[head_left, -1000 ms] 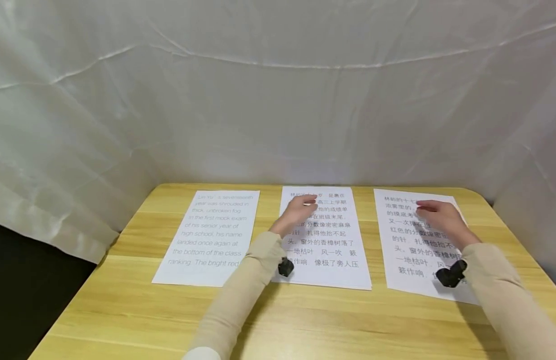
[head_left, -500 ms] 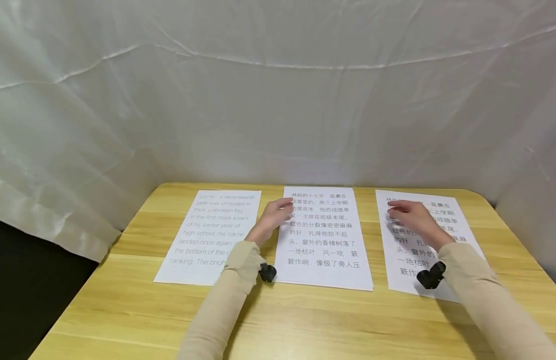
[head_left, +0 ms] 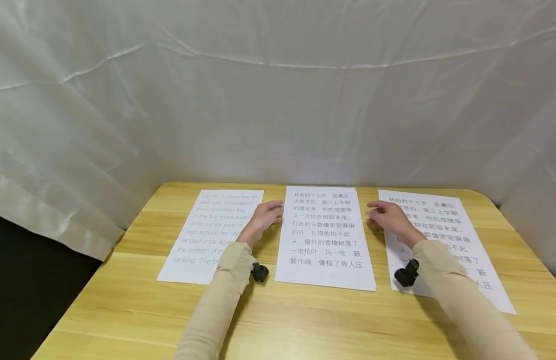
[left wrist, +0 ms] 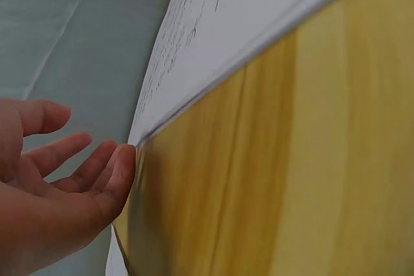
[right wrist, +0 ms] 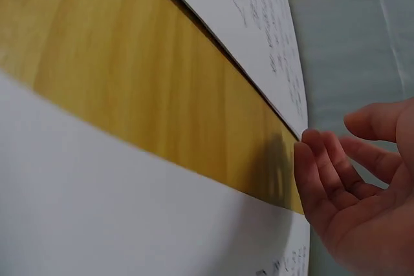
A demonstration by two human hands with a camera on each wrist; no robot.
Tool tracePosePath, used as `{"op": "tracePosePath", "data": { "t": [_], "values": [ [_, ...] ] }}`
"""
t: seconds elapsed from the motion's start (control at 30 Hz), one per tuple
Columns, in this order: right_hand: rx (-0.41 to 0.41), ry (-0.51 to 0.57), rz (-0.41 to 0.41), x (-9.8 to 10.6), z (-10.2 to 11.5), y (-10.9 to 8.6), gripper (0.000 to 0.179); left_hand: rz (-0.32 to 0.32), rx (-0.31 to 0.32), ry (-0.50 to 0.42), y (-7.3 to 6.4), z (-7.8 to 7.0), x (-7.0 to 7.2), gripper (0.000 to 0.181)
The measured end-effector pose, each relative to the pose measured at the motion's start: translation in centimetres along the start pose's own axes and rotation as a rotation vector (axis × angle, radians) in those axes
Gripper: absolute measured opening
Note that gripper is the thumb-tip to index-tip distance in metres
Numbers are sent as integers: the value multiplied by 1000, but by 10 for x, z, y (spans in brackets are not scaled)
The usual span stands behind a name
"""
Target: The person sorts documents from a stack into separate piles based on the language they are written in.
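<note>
In the head view a stack of printed paper (head_left: 325,277) with Chinese text lies between my two hands. My left hand (head_left: 261,221) is at its left edge, fingers loosely bent and holding nothing; the left wrist view shows the fingertips (left wrist: 126,156) beside the paper's edge. On the other side, my right hand (head_left: 390,217) hovers over the gap between the middle stack and the right-hand sheet (head_left: 498,300), its forearm crossing that sheet. The right wrist view shows its fingers (right wrist: 310,172) relaxed, with nothing between them and the thumb.
A sheet with English text (head_left: 183,272) lies at the left, partly covered by my left sleeve. All the paper rests on a wooden table (head_left: 305,325). A pale cloth curtain (head_left: 278,115) rises behind the table's far edge. Black cameras (head_left: 259,272) sit on both wrists.
My left hand has moved left off the middle stack to its left edge. My right hand has moved left from over the right sheet toward the middle stack. The papers stay in place.
</note>
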State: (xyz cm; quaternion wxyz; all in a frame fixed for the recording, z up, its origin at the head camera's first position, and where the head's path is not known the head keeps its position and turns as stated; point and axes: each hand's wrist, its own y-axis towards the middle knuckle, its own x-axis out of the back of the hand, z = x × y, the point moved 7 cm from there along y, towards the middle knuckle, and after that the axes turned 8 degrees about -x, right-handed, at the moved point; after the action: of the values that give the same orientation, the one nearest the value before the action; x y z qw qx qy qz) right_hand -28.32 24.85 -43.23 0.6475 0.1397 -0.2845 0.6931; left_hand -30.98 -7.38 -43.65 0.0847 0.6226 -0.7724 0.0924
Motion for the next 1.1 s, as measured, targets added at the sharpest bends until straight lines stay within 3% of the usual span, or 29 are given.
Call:
{"op": "tracePosePath", "data": {
  "t": [0.23,0.57,0.77,0.9,1.0,1.1],
  "values": [
    [-46,47,-2,-8,-5,4,41,-20,30,-34,5,7,8,40],
    [-23,-28,-20,-16,-10,8,40,15,25,90,4,11,9,43],
    [-6,-70,-28,-16,-5,8,40,53,-18,228,4,6,3,27],
    [-8,-90,-8,-17,-3,8,42,62,-15,296,4,6,-1,34],
    [-21,-92,11,-19,-2,8,43,49,-6,299,5,7,-3,44],
    [-42,-95,17,-20,-2,10,44,53,-9,294,5,7,-7,41]
  ]
}}
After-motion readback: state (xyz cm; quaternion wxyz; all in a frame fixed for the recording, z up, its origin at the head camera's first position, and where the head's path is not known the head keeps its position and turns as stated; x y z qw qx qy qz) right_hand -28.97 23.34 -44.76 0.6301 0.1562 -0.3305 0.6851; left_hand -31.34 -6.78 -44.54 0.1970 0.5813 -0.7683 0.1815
